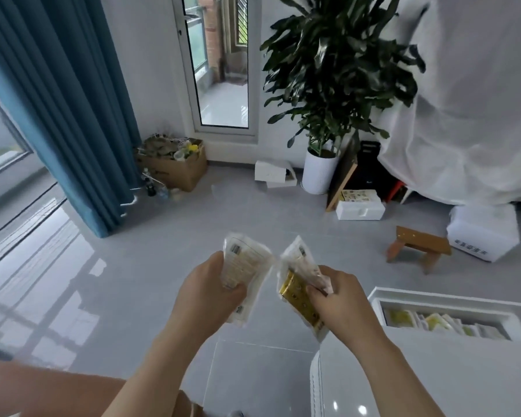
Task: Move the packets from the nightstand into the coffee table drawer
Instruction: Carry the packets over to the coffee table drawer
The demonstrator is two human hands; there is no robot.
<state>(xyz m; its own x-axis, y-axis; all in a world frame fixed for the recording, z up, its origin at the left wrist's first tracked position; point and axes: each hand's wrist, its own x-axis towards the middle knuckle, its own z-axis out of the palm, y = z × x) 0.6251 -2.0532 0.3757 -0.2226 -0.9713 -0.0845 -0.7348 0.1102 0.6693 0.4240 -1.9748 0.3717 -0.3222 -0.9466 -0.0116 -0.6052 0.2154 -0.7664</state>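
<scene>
My left hand (208, 291) grips a pale, see-through packet (247, 266) with printed labels, held upright over the floor. My right hand (340, 302) holds a second clear packet (298, 260) together with a gold-yellow packet (297, 296) beneath it. The two hands are side by side in mid-air, and the packets almost touch. To the right and below, the white coffee table (433, 380) has its drawer (382, 302) pulled open, with several yellow and white packets (433, 322) lying inside. The nightstand is out of view.
A small wooden stool (418, 246) stands on the grey tile floor beyond the drawer. A potted plant (319, 173), white boxes (360, 206), a cardboard box (175, 164), a blue curtain (73, 115) and a white-draped piece of furniture (469, 115) line the room's far side.
</scene>
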